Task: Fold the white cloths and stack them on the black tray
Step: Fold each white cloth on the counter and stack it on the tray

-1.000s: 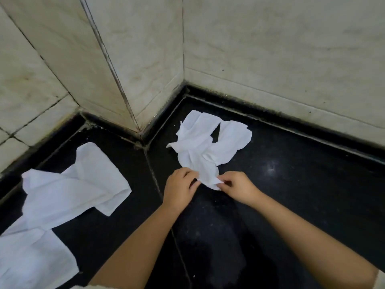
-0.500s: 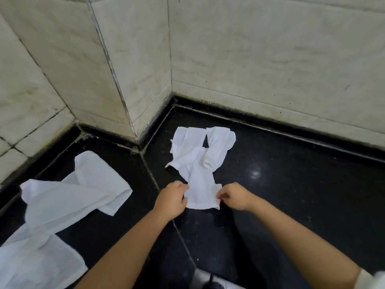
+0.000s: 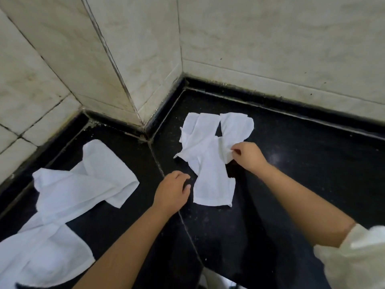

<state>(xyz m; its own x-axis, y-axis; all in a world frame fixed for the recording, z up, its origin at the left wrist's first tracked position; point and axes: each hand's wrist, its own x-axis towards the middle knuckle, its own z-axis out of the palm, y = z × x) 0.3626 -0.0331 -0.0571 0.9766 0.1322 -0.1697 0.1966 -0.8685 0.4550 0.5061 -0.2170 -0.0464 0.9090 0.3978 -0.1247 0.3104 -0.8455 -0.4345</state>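
White cloth (image 3: pixel 208 163) pinched by right hand (image 3: pixel 249 156) fingertips; left hand (image 3: pixel 171 191), loosely curled, beside it, holding nothing; second cloth (image 3: pixel 83 184) cut off.

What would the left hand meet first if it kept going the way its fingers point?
Probably the near cloth: the left hand hangs beside its left edge, fingers curled toward it, with only a strip of black floor between. Height above the floor is unclear.

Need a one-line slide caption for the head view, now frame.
Right hand pinches a crumpled white cloth on the black floor; left hand hovers beside it.
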